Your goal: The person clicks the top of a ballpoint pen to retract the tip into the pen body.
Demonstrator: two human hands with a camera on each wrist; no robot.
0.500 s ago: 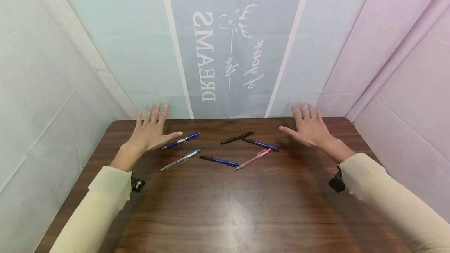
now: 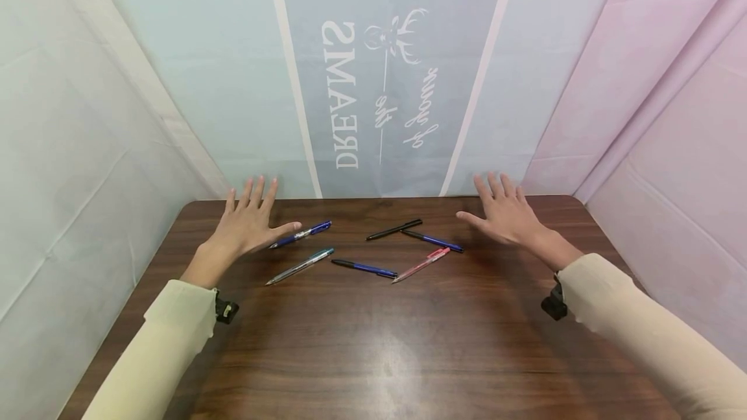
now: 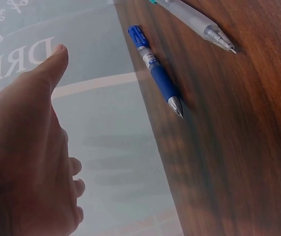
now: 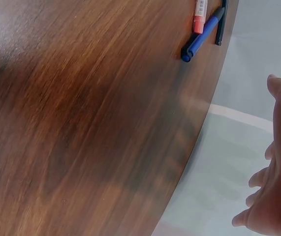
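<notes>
My left hand (image 2: 244, 225) hovers over the table's far left, fingers spread and holding nothing; its thumb overlaps a blue pen with a white band (image 2: 303, 233) in the head view. The left wrist view shows that pen (image 3: 159, 73) lying apart from the hand. Closer to me lies a clear pen with a teal end (image 2: 300, 267). My right hand (image 2: 509, 216), also spread and holding nothing, is at the far right. Nearest it is a blue pen with a black tip (image 2: 434, 240), beside a black pen (image 2: 393, 229), a red pen (image 2: 421, 265) and another blue pen (image 2: 364, 268).
The brown wooden table (image 2: 373, 349) ends at a pale blue curtain (image 2: 385, 174) with mirrored lettering. White cloth (image 2: 70, 148) hangs on the left side, pinkish cloth (image 2: 677, 167) on the right.
My right hand has shifted slightly to the left, towards the pens. The left hand has barely moved, and the pens lie as before.
</notes>
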